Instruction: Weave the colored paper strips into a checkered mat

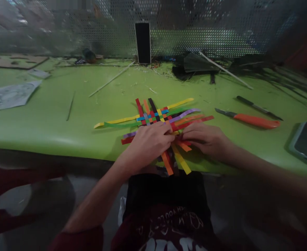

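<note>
Left hand (pixel 149 141) and right hand (pixel 207 139) pressed flat on woven paper strips (pixel 156 116), fingertips almost meeting, near the bench (pixel 51 118) front edge. Orange knife (pixel 250 120) toward the right edge.

A flat weave (pixel 157 116) of coloured paper strips lies on the green table's near edge, loose ends fanning outward.

Dim, soft light from above; the frame's edges blur and bend, the centre stays fairly sharp.
</note>
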